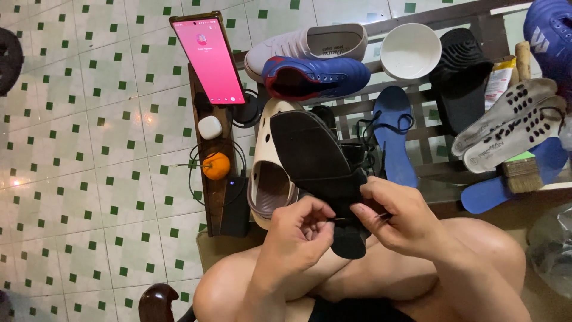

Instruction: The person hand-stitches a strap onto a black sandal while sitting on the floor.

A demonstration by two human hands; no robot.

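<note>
Both hands, left hand and right hand, pinch a black insole at its heel end above the knees, apparently with a thin lace between the fingers; it looks light and bendy, best gripped by the edges.

Black shoe sole-up, toe pointing away, above the lap

Bright, even light — sharp, soft shadows
</note>
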